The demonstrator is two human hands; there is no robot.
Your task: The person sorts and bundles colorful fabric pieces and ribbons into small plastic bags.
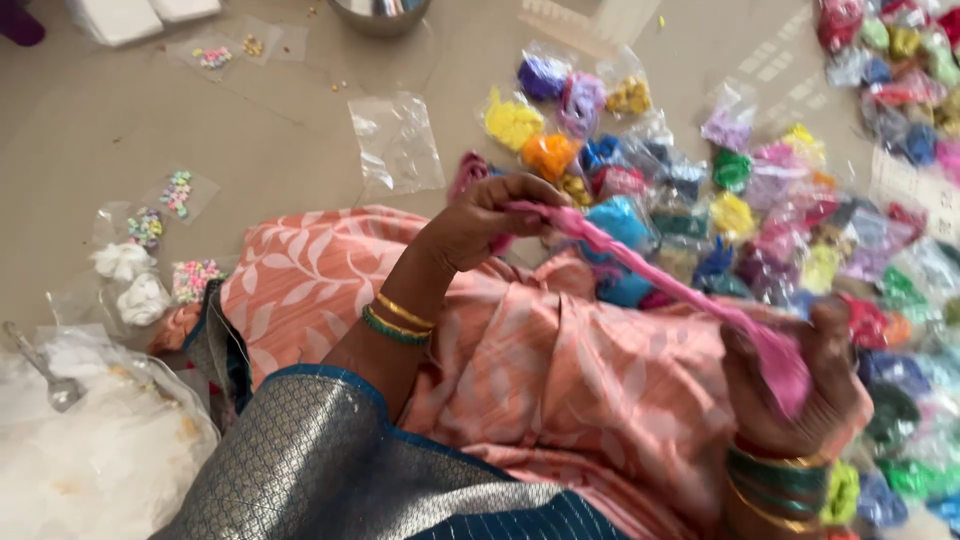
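Note:
A pink skein of thread [660,275] stretches between both my hands above my lap. My left hand [490,220] pinches one end of it, fingers closed, wrist with gold and green bangles. My right hand [800,375] grips the other, thicker end low at the right, also wearing bangles. Under them lies my peach leaf-patterned cloth [540,370] over my knees. The frame is blurred around the right hand.
Many small clear bags of coloured thread [760,200] cover the floor ahead and right. An empty clear bag [398,143] lies on the floor. Small packets of beads [178,192] lie at left. A steel bowl [380,14] stands at the top. A white bag with a spoon [60,390] is lower left.

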